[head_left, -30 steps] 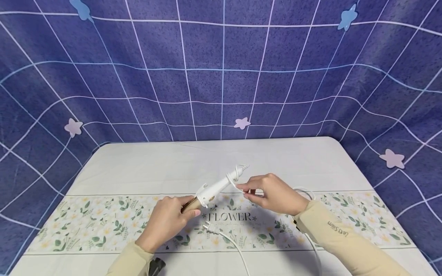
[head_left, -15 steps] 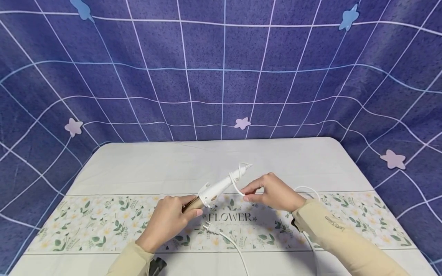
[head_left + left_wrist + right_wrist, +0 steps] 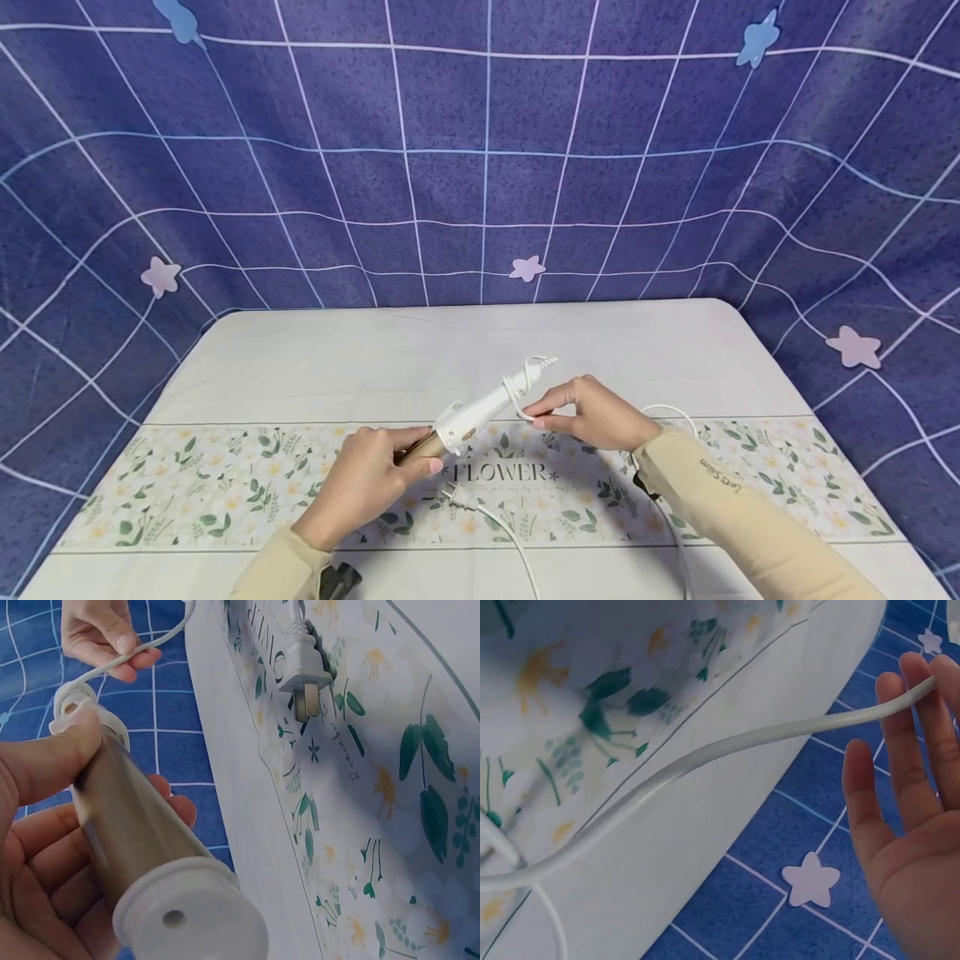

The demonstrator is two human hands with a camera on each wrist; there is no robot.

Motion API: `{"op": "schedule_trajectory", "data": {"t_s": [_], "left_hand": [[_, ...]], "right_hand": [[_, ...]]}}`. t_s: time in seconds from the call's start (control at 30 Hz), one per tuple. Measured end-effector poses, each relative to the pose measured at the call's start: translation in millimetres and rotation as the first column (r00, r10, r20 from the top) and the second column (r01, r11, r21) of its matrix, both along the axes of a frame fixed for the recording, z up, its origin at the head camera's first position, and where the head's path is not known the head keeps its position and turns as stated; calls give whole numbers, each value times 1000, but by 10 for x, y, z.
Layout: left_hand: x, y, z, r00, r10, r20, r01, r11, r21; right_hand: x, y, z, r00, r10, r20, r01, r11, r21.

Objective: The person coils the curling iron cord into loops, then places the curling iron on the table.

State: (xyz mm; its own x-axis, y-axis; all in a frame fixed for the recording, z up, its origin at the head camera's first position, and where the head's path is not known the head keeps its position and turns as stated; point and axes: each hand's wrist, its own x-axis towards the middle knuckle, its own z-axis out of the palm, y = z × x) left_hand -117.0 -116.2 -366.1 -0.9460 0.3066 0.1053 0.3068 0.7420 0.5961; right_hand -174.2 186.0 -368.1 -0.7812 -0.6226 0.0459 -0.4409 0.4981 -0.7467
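Observation:
My left hand (image 3: 375, 467) grips a curling iron (image 3: 480, 410) by its gold barrel (image 3: 139, 817), just below the white handle. The iron tilts up to the right over the table. White power cord (image 3: 517, 400) loops around the handle near its far end. My right hand (image 3: 596, 414) pinches that cord between thumb and fingertips, a short way from the handle. In the right wrist view the cord (image 3: 727, 746) runs from the fingers down across the tablecloth. The plug (image 3: 457, 497) lies on the cloth below the iron, its two flat prongs showing in the left wrist view.
A white tablecloth (image 3: 315, 358) with a floral band marked FLOWER covers the table. Behind it hangs a blue gridded backdrop (image 3: 450, 192) with star shapes. More cord (image 3: 675, 533) trails under the right forearm and off the near side.
The curling iron has shifted slightly to the right in my left hand's grip. My right hand keeps its pinch on the cord and has moved slightly; the cord loops on the handle sit a little differently.

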Motion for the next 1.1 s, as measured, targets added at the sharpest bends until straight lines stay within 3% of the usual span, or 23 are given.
{"op": "schedule_trajectory", "data": {"t_s": [0.37,0.67,0.97,1.1], "left_hand": [[-4,6,-2,1000,-15,-11,16,1000,21],[-13,-2,4,997,-47,-55,49,998,32],[-1,-23,9,994,-98,-54,99,995,21],[-1,-39,14,990,-134,-46,135,991,25]], "right_hand": [[-32,70,-42,995,98,-17,-98,995,37],[-83,84,-45,996,49,-74,-44,996,73],[-114,84,-36,985,10,-173,17,988,152],[-115,92,-38,985,-1,-171,22,992,121]]}}
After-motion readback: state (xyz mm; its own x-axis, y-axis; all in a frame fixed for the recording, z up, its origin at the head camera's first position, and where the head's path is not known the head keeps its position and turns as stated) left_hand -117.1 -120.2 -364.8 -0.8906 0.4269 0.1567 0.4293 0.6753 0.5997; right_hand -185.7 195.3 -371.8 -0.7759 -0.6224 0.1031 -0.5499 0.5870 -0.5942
